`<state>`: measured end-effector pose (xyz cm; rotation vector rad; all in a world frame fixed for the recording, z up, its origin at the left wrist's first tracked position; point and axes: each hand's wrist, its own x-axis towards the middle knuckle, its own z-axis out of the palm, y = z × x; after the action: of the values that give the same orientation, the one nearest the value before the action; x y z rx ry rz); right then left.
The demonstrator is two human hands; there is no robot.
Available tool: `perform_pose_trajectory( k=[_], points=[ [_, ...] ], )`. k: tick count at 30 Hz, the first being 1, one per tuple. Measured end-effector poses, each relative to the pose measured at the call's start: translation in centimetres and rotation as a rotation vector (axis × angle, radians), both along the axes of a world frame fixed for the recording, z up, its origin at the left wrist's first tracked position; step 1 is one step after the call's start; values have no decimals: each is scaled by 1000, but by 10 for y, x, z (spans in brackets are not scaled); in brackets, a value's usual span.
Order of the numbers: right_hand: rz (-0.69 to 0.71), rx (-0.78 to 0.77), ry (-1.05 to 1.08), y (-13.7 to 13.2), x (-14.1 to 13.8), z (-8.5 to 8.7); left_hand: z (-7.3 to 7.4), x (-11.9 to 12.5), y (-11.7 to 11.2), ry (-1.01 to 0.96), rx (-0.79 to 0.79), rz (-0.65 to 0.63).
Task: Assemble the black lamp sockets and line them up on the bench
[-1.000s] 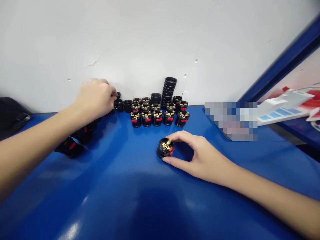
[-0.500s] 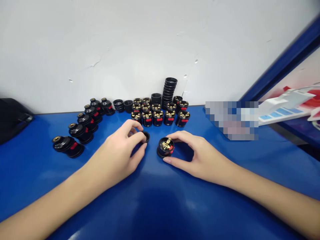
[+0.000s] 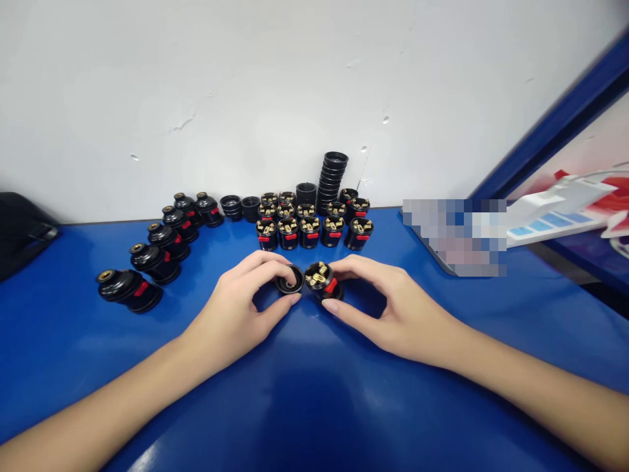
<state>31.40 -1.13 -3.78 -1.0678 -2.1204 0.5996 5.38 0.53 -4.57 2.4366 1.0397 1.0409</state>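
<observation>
My left hand (image 3: 240, 303) pinches a small black ring cap (image 3: 289, 280) between thumb and fingers, its opening turned toward me. My right hand (image 3: 388, 303) grips a black lamp-socket core (image 3: 320, 278) with brass contacts and a red tab, tilted toward the cap. The two parts touch, or nearly touch, just above the blue table (image 3: 304, 393) at its middle.
Behind the hands stand rows of socket cores (image 3: 310, 226), a tall stack of black rings (image 3: 332, 177) and loose rings (image 3: 240, 206) by the white wall. Assembled black sockets (image 3: 147, 262) lie in a line at left. A black bag (image 3: 24, 226) sits far left, papers (image 3: 555, 213) at right.
My left hand came back from the rings by the wall with a ring cap and brought it up against the socket core. My right hand lifted and tilted the core toward it.
</observation>
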Motion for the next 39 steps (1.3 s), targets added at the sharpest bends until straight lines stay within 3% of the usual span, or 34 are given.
perform_pose_trajectory(
  k=[11,21,27,29,35,39],
  points=[
    [46,31,77,2,1,-2,2,4,-8,-99,-177,10],
    [97,266,30,0,-1,-1,7,8,-7,-157,-379,7],
    [83,241,55,0,-1,-1,3,7,-7,-292,-468,-81],
    [81,200,86,-1,-1,-1,2,6,-8,-280,-412,-95],
    [77,-21,215,-2,-2,-2,3,4,-10,-152,15,-181],
    [65,-83,258,-2,-2,-2,2,5,-10,-96,116,-147]
  ],
)
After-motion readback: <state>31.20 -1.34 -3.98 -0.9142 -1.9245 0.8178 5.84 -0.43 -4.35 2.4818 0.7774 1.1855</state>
